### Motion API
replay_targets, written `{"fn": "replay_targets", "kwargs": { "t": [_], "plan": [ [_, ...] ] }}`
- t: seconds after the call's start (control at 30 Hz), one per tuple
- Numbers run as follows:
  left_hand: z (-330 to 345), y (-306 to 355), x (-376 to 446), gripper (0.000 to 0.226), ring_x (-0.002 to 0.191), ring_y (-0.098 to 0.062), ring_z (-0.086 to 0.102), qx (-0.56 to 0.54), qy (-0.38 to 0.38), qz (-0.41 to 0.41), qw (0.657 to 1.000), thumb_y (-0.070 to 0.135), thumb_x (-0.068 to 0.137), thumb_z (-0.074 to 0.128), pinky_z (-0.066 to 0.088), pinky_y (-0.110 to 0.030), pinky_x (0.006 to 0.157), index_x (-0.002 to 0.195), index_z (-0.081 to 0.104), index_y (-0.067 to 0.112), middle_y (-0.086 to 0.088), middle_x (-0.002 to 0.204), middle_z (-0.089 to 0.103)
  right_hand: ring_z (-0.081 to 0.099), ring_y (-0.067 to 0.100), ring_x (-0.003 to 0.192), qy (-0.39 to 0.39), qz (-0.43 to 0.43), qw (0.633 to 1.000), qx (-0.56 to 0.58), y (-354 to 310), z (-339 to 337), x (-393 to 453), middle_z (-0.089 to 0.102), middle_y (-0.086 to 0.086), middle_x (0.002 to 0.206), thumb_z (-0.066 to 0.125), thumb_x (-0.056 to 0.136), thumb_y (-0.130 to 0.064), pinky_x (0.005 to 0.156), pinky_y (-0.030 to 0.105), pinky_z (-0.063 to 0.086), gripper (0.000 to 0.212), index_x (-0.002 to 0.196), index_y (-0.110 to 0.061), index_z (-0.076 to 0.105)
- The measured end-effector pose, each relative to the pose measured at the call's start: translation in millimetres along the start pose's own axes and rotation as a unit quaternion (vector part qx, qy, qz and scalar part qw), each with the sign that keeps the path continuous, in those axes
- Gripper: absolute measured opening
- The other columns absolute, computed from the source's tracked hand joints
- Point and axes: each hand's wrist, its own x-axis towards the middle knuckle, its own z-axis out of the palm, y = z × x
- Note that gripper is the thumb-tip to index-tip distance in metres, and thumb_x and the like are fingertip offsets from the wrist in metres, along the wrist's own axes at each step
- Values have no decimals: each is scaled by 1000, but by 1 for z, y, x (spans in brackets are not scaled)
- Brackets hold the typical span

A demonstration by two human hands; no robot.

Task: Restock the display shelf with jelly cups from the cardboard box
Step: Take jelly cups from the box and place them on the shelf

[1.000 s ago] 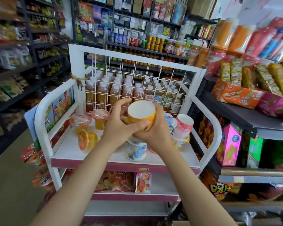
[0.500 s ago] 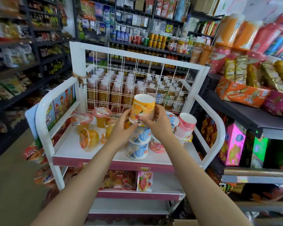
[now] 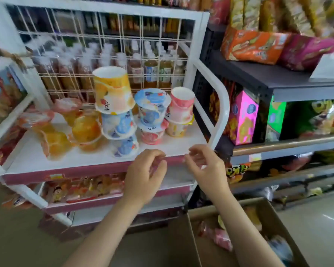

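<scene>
An orange jelly cup [image 3: 112,91] stands upside down on top of two stacked blue cups [image 3: 120,128] on the white display shelf [image 3: 174,145]. Beside them stand a blue-over-red stack [image 3: 152,114] and a pink-over-yellow stack [image 3: 179,110]. Clear orange jelly cups [image 3: 85,128] lie at the shelf's left. My left hand [image 3: 145,176] and my right hand [image 3: 204,168] hover empty in front of the shelf's front edge, fingers loosely curled. The cardboard box [image 3: 202,239] sits open at the lower right with more cups [image 3: 222,237] inside.
A white wire grid [image 3: 123,45] backs the shelf, with bottles behind it. A curved white side rail [image 3: 218,105] bounds the right side. A dark rack [image 3: 258,81] of snack packs stands right. Lower shelf tiers [image 3: 104,199] hold packaged sweets.
Both hands have let go of the orange cup, now on the blue stack, and pulled back down toward me. The view has tilted down, showing the box.
</scene>
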Motion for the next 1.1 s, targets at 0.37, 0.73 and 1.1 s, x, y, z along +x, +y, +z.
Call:
{"fn": "replay_targets", "kwargs": {
  "t": [0.37, 0.73, 1.1],
  "plan": [
    [295, -104, -198, 50, 125, -29, 52, 93, -335, -294, 890, 23, 96, 61, 43, -30, 89, 142, 46, 11, -8, 148, 41, 63, 27, 101, -254, 426, 854, -157, 326, -20, -191, 66, 7, 111, 62, 93, -28, 73, 27, 39, 25, 115, -16, 62],
    [420, -130, -284, 84, 153, -35, -5, 340, -287, -251, 860, 50, 94, 45, 7, -52, 121, 158, 11, 8, -16, 166, 5, 49, 33, 123, -376, 396, 803, -237, 492, -11, -244, 53, 12, 132, 71, 86, -30, 97, 40, 44, 55, 135, -15, 50],
    [424, -142, -296, 77, 154, -31, -3, 353, -257, -245, 866, 52, 96, 40, 22, -54, 119, 158, 17, 11, -14, 166, 11, 27, 31, 141, -403, 301, 772, -390, 537, 29, -262, 33, 11, 151, 69, 80, -60, 114, 43, 24, 89, 146, -12, 36]
  ]
}}
